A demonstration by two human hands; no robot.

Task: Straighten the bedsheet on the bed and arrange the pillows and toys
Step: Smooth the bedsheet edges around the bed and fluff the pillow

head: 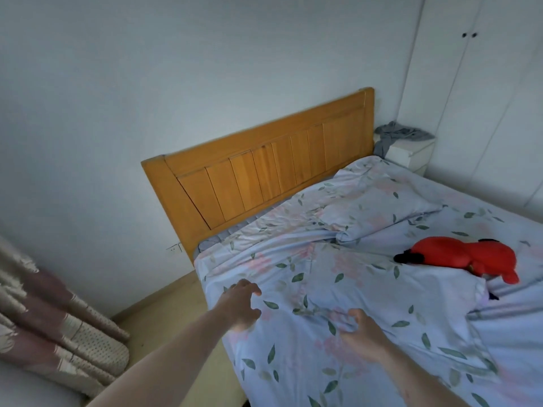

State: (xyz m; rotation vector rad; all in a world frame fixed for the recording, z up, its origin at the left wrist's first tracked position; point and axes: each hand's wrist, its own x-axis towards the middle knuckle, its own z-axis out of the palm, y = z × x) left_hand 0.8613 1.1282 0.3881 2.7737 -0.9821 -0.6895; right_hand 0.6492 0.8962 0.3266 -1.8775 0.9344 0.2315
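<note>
Two hands reach over the rumpled pale-blue floral bedsheet (367, 289): the left hand (242, 305) hovers spread-fingered near the bed's edge, the right hand (363, 333) pinches a fold. A floral pillow (376, 201) lies by the wooden headboard (264, 171), a red plush toy (464, 255) beside it.

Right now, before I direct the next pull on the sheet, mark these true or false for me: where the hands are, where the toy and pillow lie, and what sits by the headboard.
1. The right hand has a grip on a bunched fold of the bedsheet. True.
2. The left hand grips the red plush toy. False: it reaches with spread fingers over the sheet near the bed's edge, far from the toy.
3. The toy lies on the bed, beyond the right hand. True.
4. The pillow is on the floor. False: it lies on the bed below the wooden headboard.
5. Grey cloth lies on the white nightstand. True.
</note>
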